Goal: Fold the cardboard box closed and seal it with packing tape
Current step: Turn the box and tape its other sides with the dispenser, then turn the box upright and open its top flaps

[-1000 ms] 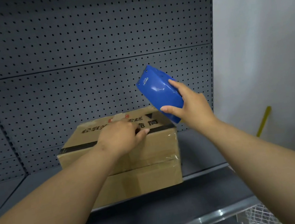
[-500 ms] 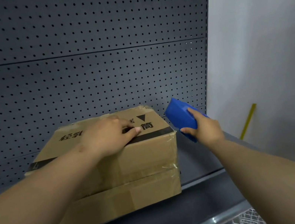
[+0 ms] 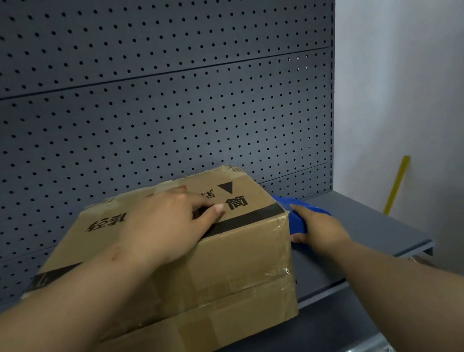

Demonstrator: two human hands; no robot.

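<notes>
A closed brown cardboard box [image 3: 234,270] with black printed characters rests on a grey shelf [image 3: 369,232]. A dark strip of tape [image 3: 247,219] runs across its lid. My left hand [image 3: 165,227] lies flat on the lid, fingers pressing on the tape. My right hand [image 3: 319,228] grips a blue tape dispenser [image 3: 294,214] low against the box's right side, just above the shelf. Most of the dispenser is hidden behind the box corner and my hand.
A dark pegboard [image 3: 135,100] forms the back wall behind the box. A pale wall [image 3: 430,81] stands to the right, with a yellow stick [image 3: 396,185] leaning on it. The shelf's front edge [image 3: 344,338] runs below the box.
My right hand has brought the blue dispenser down from above the box's right edge to the shelf beside the box. My left hand stays on the lid.
</notes>
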